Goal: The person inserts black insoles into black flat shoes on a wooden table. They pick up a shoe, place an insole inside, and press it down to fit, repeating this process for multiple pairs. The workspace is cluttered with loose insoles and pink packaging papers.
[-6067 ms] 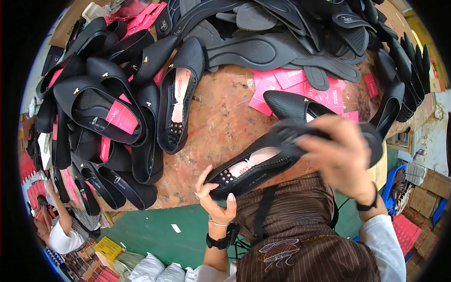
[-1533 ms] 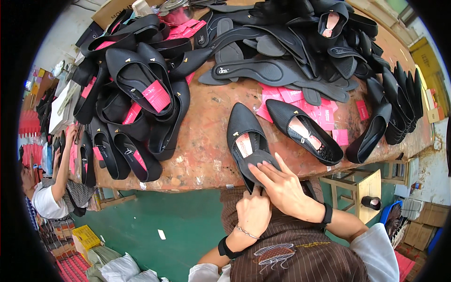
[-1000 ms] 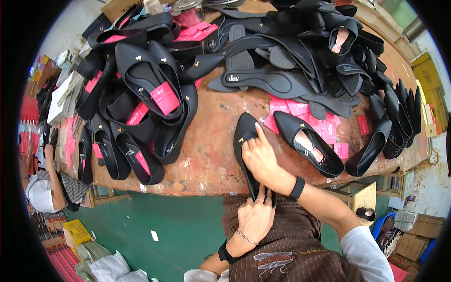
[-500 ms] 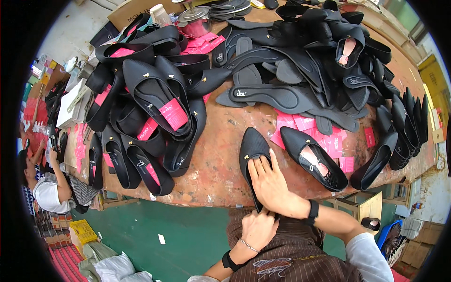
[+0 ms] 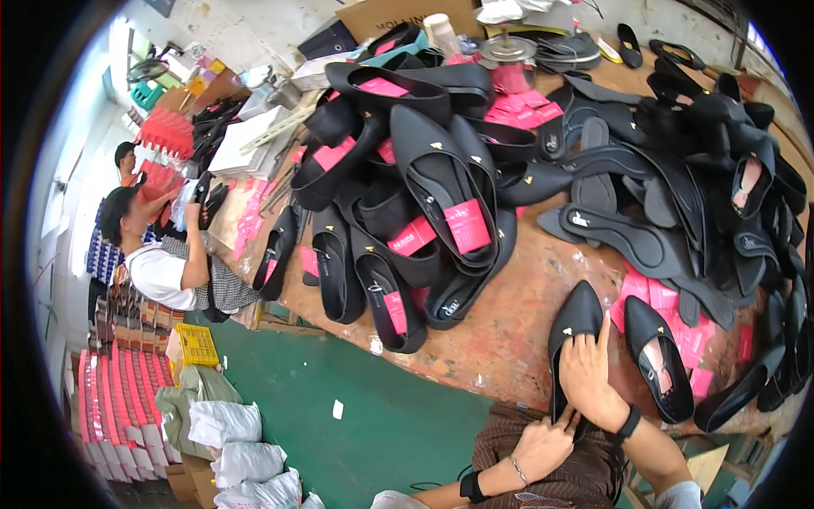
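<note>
A black pointed flat shoe [image 5: 580,307] with a small gold ornament rests at the table's front edge, toe pointing away from me. My right hand [image 5: 585,382] reaches into its opening, fingers bent inside and the index finger stretched along the right side. At the heel, my left hand [image 5: 545,447] grips with curled fingers; the heel itself is mostly hidden. Just right of it sits a second black flat [image 5: 659,360] with a light patterned insole. Pink cards [image 5: 670,314] lie behind these two shoes.
Left of my hands is a heap of black shoes [image 5: 441,182] with pink cards inside. Loose black insoles [image 5: 623,237] and more shoes cover the right of the table [image 5: 509,356]. A co-worker [image 5: 165,263] works at far left. White sacks [image 5: 246,458] and a yellow crate [image 5: 197,346] stand on the floor.
My view has swung left, so the table and my hands appear farther right and more of the co-worker's side shows. Both hands stay on the same shoe.
</note>
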Motion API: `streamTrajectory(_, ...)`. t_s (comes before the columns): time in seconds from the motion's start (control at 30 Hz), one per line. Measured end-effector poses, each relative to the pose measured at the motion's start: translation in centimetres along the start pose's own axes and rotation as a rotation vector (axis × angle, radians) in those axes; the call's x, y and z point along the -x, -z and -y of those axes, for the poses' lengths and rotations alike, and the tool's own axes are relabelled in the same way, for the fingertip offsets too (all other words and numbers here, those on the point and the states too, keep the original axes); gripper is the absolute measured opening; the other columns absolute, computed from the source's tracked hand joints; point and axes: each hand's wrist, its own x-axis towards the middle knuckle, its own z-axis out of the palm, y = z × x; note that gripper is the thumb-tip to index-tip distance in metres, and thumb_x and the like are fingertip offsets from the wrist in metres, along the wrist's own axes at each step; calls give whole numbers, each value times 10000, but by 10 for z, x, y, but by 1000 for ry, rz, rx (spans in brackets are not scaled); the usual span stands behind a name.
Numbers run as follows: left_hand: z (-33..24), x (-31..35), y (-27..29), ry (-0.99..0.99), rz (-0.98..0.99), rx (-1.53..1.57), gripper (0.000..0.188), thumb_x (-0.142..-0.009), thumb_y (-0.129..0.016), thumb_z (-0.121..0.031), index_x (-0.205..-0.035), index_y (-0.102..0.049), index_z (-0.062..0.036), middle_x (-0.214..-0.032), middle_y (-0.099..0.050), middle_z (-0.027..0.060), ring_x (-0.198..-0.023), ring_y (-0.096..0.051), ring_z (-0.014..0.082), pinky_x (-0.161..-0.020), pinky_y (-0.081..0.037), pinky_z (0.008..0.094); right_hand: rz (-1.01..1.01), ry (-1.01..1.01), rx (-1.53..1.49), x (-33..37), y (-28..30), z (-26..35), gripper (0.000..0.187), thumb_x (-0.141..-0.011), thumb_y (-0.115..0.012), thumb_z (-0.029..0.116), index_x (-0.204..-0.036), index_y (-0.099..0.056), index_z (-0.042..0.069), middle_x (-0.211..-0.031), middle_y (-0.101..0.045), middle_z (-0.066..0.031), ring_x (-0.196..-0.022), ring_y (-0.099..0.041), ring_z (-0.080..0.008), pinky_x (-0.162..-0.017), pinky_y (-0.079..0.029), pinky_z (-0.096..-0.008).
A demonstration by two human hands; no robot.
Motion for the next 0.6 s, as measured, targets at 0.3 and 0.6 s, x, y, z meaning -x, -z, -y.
streamTrajectory(0.3,30,12,49,-144,-78,179,373,-829,-673,-213,-1176,-688,-79,-1371,-567,162,-684,-680,217,-633,-565,292,266,283,-452,-10,39,-30,269,-868,-574,135,-1075,-710,30,-890,-714,-130,-960,-682,-255,-1141,-178,-654)
streamTrajectory(0.6,179,154,271,79,-750,120,525,-751,-844,-148,-1178,-598,32,-1191,-592,140,-928,-605,247,-862,-489,359,-101,-245,-273,-101,18,-150,316,-725,-639,80,-1038,-627,41,-1036,-579,-145,-1055,-592,-322,-843,-499,-418)
